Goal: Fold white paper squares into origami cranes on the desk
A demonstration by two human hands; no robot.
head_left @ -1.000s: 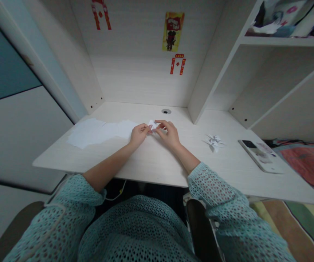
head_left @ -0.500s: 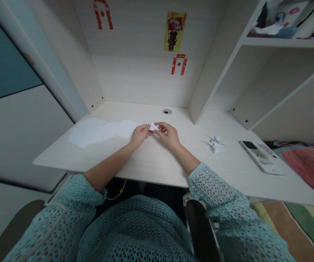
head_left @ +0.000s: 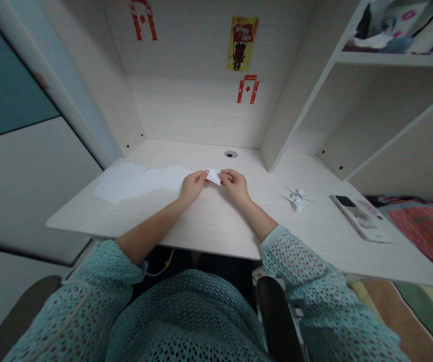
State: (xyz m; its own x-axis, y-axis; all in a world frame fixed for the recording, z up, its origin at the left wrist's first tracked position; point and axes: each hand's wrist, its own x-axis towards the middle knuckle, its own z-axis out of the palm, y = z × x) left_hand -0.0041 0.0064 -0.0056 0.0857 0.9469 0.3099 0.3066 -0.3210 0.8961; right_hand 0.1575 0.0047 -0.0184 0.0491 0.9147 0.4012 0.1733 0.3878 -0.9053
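Observation:
A small piece of folded white paper (head_left: 213,176) is held up just above the desk between my two hands. My left hand (head_left: 193,185) pinches its left side, thumb on top and fingers beneath. At the paper's right edge, my right hand (head_left: 235,185) grips it between thumb and fingertips. Several flat white paper sheets (head_left: 126,183) lie overlapping to the left of my left hand. Off to the right rests a little cluster of folded white paper (head_left: 297,199), apart from both hands.
A phone in a pale case (head_left: 361,218) lies on the right of the white desk (head_left: 216,231). Behind stands a back panel with red and yellow stickers (head_left: 242,43). An upright divider (head_left: 295,95) meets the desk. A chair armrest (head_left: 280,317) is below the front edge.
My right hand has shifted slightly right, its fingers now closer together on the paper's edge. More of the paper's white face shows between the hands. My left hand stays in place.

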